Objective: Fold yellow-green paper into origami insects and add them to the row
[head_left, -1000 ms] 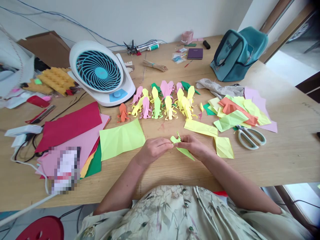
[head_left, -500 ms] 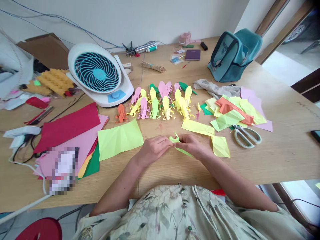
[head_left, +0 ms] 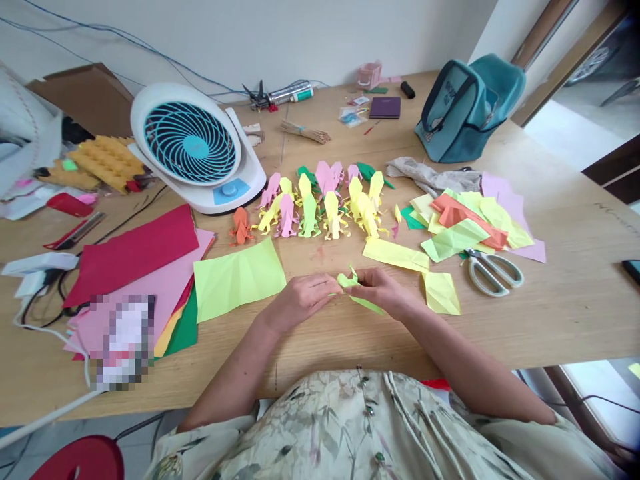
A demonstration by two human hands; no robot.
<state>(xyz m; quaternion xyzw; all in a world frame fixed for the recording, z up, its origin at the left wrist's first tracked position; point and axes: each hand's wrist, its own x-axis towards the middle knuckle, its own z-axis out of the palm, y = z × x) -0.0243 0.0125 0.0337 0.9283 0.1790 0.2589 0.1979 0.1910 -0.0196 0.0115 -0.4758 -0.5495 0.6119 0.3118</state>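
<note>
Close to the table's front, a small folded light-green paper piece [head_left: 347, 280] is held between my two hands, with a pointed tip standing up and a longer strip hanging below. My right hand [head_left: 379, 291] pinches it between thumb and fingers. The closed fingers of my left hand [head_left: 309, 295] grip its left edge at the fingertips. Beyond the hands stand several folded paper frogs, among them an orange frog [head_left: 241, 227], a pink frog [head_left: 287, 217] and a yellow frog [head_left: 333, 217]. A light-green paper sheet [head_left: 240, 279] lies left of my left hand.
Right of my hands are a yellow paper strip [head_left: 395, 255], a yellow square [head_left: 442, 293], scissors [head_left: 493, 272] and a heap of coloured paper [head_left: 470, 220]. At left stand a fan [head_left: 200, 150] and stacked coloured sheets [head_left: 133, 257]. A teal bag [head_left: 465, 110] is at the back right.
My left fingers have drawn back slightly to the left, showing more of the folded light-green paper. My right hand keeps its place, and the view has shifted a little.
</note>
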